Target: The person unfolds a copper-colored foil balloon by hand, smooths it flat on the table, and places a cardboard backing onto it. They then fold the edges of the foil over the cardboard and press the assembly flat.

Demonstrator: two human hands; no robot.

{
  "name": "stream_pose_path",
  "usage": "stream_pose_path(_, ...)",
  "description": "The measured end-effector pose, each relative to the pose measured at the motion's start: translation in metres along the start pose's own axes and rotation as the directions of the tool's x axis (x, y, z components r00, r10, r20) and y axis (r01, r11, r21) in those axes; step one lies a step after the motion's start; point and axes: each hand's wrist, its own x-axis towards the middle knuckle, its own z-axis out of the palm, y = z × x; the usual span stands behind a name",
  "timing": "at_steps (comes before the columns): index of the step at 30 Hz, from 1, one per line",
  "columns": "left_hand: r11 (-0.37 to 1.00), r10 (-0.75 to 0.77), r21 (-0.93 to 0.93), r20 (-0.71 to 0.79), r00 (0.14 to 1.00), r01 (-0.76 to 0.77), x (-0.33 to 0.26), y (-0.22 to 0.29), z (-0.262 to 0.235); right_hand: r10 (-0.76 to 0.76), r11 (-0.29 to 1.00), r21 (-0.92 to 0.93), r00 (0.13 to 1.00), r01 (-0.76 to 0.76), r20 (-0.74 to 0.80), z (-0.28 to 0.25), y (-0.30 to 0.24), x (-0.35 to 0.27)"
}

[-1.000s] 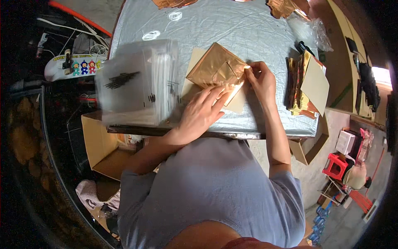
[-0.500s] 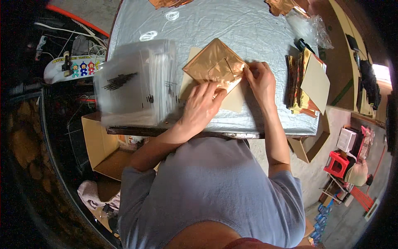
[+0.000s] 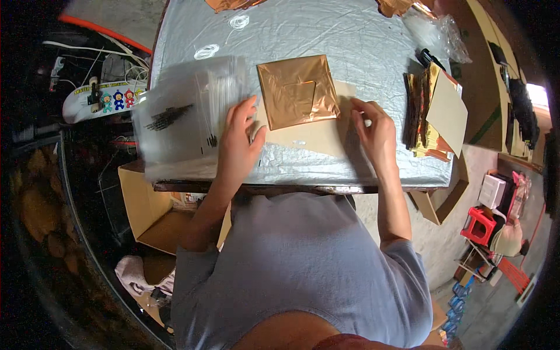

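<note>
A copper-coloured foil square (image 3: 297, 90), folded flat with a small rectangular outline in its middle, lies on a beige card sheet (image 3: 309, 141) on the table. My left hand (image 3: 236, 137) is beside the foil's left edge, between it and a pile of clear plastic sleeves (image 3: 175, 131). Its thumb and fingers are apart, with nothing visible in them. To the right of the foil, by the card's right end, my right hand (image 3: 376, 131) has its thumb and index finger parted and holds nothing that I can see. Neither hand touches the foil.
A bundle of gold and copper foil sheets with card (image 3: 429, 114) stands at the table's right. White string coils (image 3: 206, 52), crumpled copper foil (image 3: 233, 4) and a clear plastic bag (image 3: 437, 35) lie farther back. An open cardboard box (image 3: 137, 201) is below the left edge.
Both hands have let go of the foil square and moved apart, the left one to the left. The foil has turned from a diamond to a nearly straight position on the card.
</note>
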Motion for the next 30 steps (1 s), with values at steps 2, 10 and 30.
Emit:
stream_pose_path(2, 0.976, -0.108, -0.189, -0.004, 0.994, 0.105, -0.003, -0.005, 0.0, 0.072, 0.985, 0.16, 0.997, -0.07, -0.006, -0.006, -0.003, -0.004)
stream_pose_path(10, 0.936, 0.144, 0.306, 0.121, 0.982, -0.175, -0.007, 0.037, 0.009, -0.208, 0.977, -0.038, 0.978, 0.209, 0.034, 0.011, -0.018, -0.031)
stream_pose_path(30, 0.848, 0.168, 0.472, 0.19, 0.967, -0.24, -0.012, 0.023, 0.018, -0.264, 0.934, -0.231, 0.962, 0.274, 0.071, 0.027, -0.01, -0.034)
